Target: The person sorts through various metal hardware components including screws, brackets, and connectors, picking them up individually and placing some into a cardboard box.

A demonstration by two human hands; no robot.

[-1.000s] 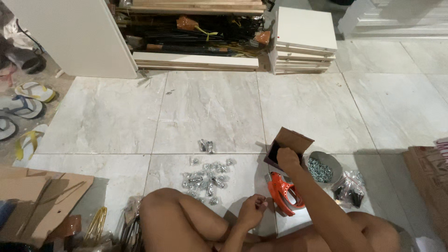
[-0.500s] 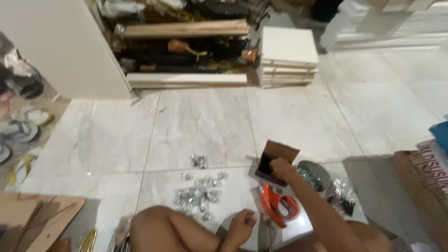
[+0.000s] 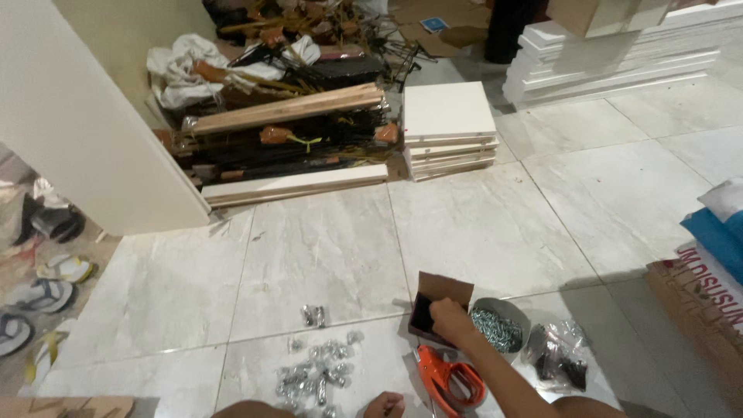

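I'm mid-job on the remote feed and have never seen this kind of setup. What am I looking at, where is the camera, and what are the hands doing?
There is no machine here. A person sits on a tiled floor and works with bare hands; the one camera is worn on their head and looks down.

The right hand reaches into a small open cardboard box; whether it grips anything inside is hidden. The left hand is at the bottom edge, loosely closed near a scatter of small silver metal fittings; I cannot tell if it holds one.

Beside the box sit a round bowl of screws, an orange-handled tool and a clear bag of dark parts. Farther off lie stacked white panels, wooden slats and, at left, sandals.
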